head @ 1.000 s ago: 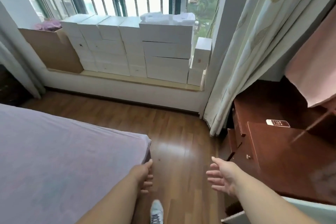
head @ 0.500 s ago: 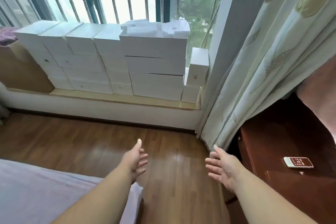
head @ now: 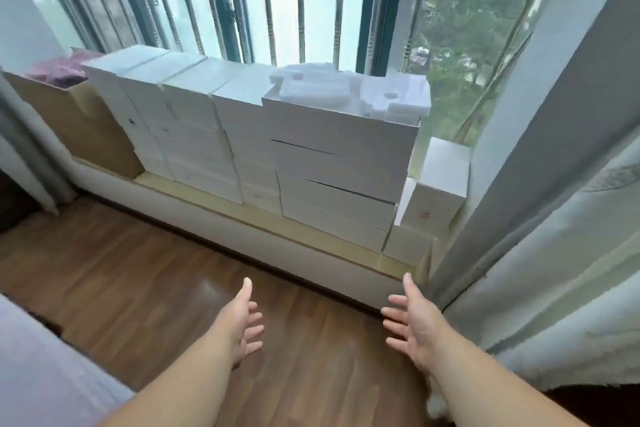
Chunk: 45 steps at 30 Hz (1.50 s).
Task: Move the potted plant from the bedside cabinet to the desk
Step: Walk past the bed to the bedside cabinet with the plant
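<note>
White boxes (head: 339, 163) stacked on the sill, labels too blurry to read. Below them your left hand (head: 242, 319) and right hand (head: 412, 319) hang spread and empty over the wood floor (head: 138, 281). Can't see the potted plant.

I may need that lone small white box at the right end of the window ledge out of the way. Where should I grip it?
Take the small white cardboard box by its two upright side faces, coming from the front and above. It stands on another box and its top face is bare. Both the left hand and the right hand are open and empty.
</note>
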Each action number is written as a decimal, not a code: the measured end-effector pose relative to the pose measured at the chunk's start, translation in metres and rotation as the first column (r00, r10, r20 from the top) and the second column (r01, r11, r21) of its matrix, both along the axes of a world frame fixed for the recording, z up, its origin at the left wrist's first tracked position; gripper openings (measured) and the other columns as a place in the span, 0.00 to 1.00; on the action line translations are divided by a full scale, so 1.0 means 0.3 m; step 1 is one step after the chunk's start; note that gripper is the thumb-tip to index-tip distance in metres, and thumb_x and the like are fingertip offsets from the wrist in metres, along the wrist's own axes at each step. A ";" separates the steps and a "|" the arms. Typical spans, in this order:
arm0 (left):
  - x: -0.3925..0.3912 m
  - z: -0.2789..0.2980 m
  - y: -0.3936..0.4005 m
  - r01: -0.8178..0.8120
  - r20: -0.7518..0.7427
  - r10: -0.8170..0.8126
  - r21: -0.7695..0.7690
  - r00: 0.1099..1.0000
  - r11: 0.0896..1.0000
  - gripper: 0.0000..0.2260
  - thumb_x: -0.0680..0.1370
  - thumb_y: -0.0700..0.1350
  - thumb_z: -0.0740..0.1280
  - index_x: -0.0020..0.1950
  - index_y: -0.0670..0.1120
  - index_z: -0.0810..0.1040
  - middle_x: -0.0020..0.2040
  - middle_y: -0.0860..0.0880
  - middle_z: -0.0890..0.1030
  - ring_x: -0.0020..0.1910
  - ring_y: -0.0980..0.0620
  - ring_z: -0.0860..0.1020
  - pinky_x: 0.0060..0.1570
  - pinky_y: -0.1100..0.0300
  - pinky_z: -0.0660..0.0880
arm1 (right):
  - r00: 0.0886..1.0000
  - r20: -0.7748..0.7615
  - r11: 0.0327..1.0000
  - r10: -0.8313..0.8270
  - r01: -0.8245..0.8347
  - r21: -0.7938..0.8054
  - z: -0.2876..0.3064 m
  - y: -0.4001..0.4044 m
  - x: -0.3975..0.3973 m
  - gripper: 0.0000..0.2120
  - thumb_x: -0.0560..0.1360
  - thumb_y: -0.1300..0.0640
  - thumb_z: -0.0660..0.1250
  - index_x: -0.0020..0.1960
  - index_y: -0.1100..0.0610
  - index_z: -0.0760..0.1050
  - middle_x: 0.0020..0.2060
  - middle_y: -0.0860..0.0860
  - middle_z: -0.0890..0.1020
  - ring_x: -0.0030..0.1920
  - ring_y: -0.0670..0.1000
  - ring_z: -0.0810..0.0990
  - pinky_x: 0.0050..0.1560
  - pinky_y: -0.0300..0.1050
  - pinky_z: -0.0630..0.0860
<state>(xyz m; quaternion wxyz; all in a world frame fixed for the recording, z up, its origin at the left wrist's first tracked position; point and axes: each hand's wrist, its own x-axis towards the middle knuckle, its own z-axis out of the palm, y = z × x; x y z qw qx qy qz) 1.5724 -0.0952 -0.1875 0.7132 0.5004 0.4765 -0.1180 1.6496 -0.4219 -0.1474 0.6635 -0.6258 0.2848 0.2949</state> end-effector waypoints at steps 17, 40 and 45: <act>0.214 0.206 0.822 -0.566 0.295 0.550 -0.035 0.782 0.824 0.49 0.80 0.78 0.58 0.90 0.45 0.61 0.91 0.44 0.61 0.90 0.42 0.58 0.85 0.33 0.55 | 0.833 0.151 0.840 0.532 -0.541 0.027 0.144 1.216 0.691 0.33 0.84 0.28 0.62 0.69 0.56 0.81 0.66 0.58 0.85 0.70 0.63 0.81 0.70 0.66 0.77; 0.489 0.347 2.130 -0.810 0.345 0.755 0.029 0.558 0.585 0.46 0.82 0.77 0.55 0.89 0.46 0.64 0.90 0.44 0.63 0.88 0.40 0.63 0.84 0.33 0.58 | 0.554 0.194 0.552 0.809 -0.831 0.069 0.277 2.929 1.079 0.33 0.87 0.32 0.60 0.77 0.58 0.78 0.70 0.58 0.84 0.73 0.60 0.80 0.77 0.66 0.75; 0.497 0.372 2.383 -0.889 0.346 0.835 -0.006 0.427 0.457 0.45 0.82 0.76 0.56 0.88 0.45 0.65 0.88 0.41 0.68 0.83 0.35 0.70 0.81 0.31 0.64 | 0.437 0.169 0.431 0.883 -0.899 0.075 0.306 3.338 1.110 0.34 0.87 0.33 0.60 0.79 0.58 0.76 0.73 0.58 0.82 0.76 0.61 0.79 0.79 0.67 0.74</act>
